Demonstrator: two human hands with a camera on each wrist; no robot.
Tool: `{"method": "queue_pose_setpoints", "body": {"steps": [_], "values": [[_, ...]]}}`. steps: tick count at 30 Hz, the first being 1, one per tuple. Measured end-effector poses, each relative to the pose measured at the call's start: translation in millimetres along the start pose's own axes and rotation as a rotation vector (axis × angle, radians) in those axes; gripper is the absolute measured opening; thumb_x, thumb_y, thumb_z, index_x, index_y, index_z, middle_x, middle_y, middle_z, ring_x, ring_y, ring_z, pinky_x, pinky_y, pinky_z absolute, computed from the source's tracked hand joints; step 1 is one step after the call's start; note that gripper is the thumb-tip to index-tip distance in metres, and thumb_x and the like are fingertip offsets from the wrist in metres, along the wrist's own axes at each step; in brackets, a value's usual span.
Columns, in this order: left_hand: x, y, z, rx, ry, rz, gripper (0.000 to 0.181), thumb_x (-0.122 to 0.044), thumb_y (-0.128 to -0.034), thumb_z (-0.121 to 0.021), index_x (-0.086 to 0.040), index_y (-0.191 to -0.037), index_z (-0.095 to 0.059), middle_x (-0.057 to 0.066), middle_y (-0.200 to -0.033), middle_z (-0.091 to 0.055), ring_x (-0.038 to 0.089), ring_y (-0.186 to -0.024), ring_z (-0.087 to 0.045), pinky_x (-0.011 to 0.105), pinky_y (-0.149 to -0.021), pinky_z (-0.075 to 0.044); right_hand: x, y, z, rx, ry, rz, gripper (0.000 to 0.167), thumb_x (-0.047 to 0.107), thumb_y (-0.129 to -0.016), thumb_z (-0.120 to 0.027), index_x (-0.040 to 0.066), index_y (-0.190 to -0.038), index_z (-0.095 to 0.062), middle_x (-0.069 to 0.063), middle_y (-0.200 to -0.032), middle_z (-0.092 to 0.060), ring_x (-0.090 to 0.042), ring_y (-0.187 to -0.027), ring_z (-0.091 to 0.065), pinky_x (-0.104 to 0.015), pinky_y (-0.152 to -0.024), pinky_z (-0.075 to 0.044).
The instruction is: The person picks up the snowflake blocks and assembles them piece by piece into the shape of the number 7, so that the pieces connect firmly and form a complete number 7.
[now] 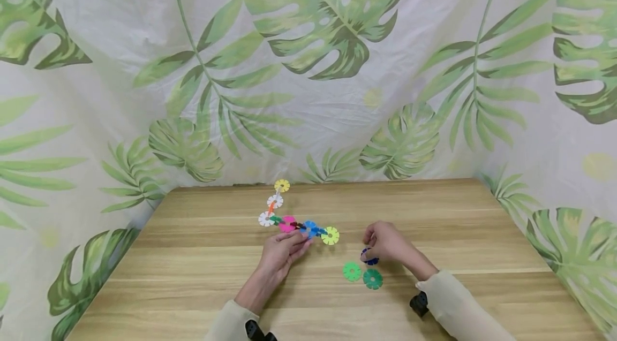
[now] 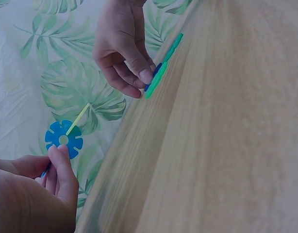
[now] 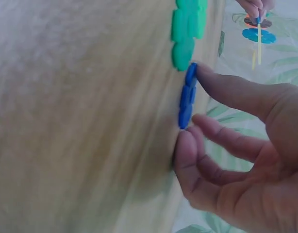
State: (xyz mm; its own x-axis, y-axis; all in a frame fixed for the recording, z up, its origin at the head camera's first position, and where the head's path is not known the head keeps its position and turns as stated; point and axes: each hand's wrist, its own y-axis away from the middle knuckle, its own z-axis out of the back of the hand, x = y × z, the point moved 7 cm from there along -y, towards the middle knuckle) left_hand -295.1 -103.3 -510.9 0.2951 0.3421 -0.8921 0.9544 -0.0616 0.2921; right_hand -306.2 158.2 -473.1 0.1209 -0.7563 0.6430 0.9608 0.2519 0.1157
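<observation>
A chain of slotted plastic snowflake discs is held above the table by my left hand (image 1: 280,256), which pinches it near a blue disc (image 2: 55,130). The chain ends at the right in a yellow-green disc (image 1: 325,240); leftward follow a pink disc (image 1: 285,227), white discs and a yellow disc (image 1: 278,183) at the far tip. My right hand (image 1: 391,244) grips a dark blue disc (image 3: 187,97) by its edges, thumb on one side, fingers on the other. That disc is at the table surface. Beside it lie a light green disc (image 1: 346,268) and a darker green disc (image 1: 368,282).
The wooden table (image 1: 193,277) reaches back to a leaf-printed cloth (image 1: 318,105) that hangs behind and at both sides. A small black device (image 1: 418,304) is strapped at the right sleeve, another (image 1: 254,330) at the left.
</observation>
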Motion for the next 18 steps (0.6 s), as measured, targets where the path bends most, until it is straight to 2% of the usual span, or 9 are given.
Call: {"method": "queue_pose_setpoints", "body": {"steps": [2, 4, 6, 9, 15, 18], "values": [[-0.6, 0.1, -0.1, 0.001, -0.002, -0.002, 0.037, 0.0, -0.1013, -0.065, 0.014, -0.135, -0.057, 0.013, -0.107, -0.077, 0.017, -0.095, -0.078, 0.025, -0.089, -0.064, 1.3, 0.9, 1.1, -0.01, 0.034, -0.015, 0.035, 0.009, -0.07, -0.097, 0.004, -0.089, -0.069, -0.003, -0.081, -0.065, -0.016, -0.073, -0.056, -0.03, -0.067, -0.051], [-0.6, -0.2, 0.0, 0.0, -0.003, -0.003, 0.037, 0.0, -0.1015, -0.064, 0.013, -0.135, -0.057, 0.012, -0.107, -0.077, 0.017, -0.095, -0.078, 0.024, -0.089, -0.064, 2.8, 1.8, 1.8, -0.01, 0.063, -0.02, 0.037, 0.009, -0.07, -0.097, 0.007, -0.077, -0.061, 0.001, -0.069, -0.053, -0.014, -0.064, -0.045, -0.026, -0.059, -0.041], [-0.5, -0.5, -0.7, -0.001, -0.005, -0.004, 0.036, 0.0, -0.1014, -0.064, 0.013, -0.135, -0.058, 0.012, -0.106, -0.077, 0.017, -0.095, -0.078, 0.024, -0.088, -0.064, 4.3, 2.4, 2.1, -0.011, 0.074, -0.017, 0.048, 0.009, -0.07, -0.096, 0.011, -0.064, -0.049, 0.006, -0.061, -0.039, -0.012, -0.057, -0.033, -0.024, -0.054, -0.029], [0.6, -1.5, -1.8, 0.001, -0.01, 0.0, 0.034, 0.0, -0.1011, -0.065, 0.012, -0.133, -0.06, 0.01, -0.104, -0.078, 0.016, -0.094, -0.078, 0.023, -0.087, -0.064, 6.4, 2.7, 2.4, -0.004, 0.073, -0.006, 0.065, 0.008, -0.072, -0.095, 0.017, -0.054, -0.033, 0.009, -0.053, -0.021, -0.01, -0.052, -0.02, -0.023, -0.051, -0.017], [3.5, -2.3, -2.7, -0.007, -0.023, 0.005, 0.033, 0.0, -0.1009, -0.065, 0.012, -0.132, -0.061, 0.009, -0.103, -0.078, 0.014, -0.093, -0.077, 0.023, -0.086, -0.064, 6.5, 5.7, 2.1, 0.002, 0.083, -0.007, 0.065, 0.009, -0.073, -0.094, 0.018, -0.05, -0.034, 0.01, -0.049, -0.023, -0.008, -0.05, -0.021, -0.022, -0.05, -0.017], [4.7, -2.3, -2.9, -0.009, -0.027, 0.008, 0.034, 0.0, -0.1011, -0.065, 0.011, -0.133, -0.061, 0.009, -0.105, -0.078, 0.014, -0.094, -0.077, 0.023, -0.086, -0.063, 5.1, 7.4, 1.5, 0.011, 0.081, -0.022, 0.058, 0.01, -0.074, -0.094, 0.016, -0.051, -0.042, 0.009, -0.049, -0.032, -0.008, -0.049, -0.027, -0.021, -0.049, -0.021]]}}
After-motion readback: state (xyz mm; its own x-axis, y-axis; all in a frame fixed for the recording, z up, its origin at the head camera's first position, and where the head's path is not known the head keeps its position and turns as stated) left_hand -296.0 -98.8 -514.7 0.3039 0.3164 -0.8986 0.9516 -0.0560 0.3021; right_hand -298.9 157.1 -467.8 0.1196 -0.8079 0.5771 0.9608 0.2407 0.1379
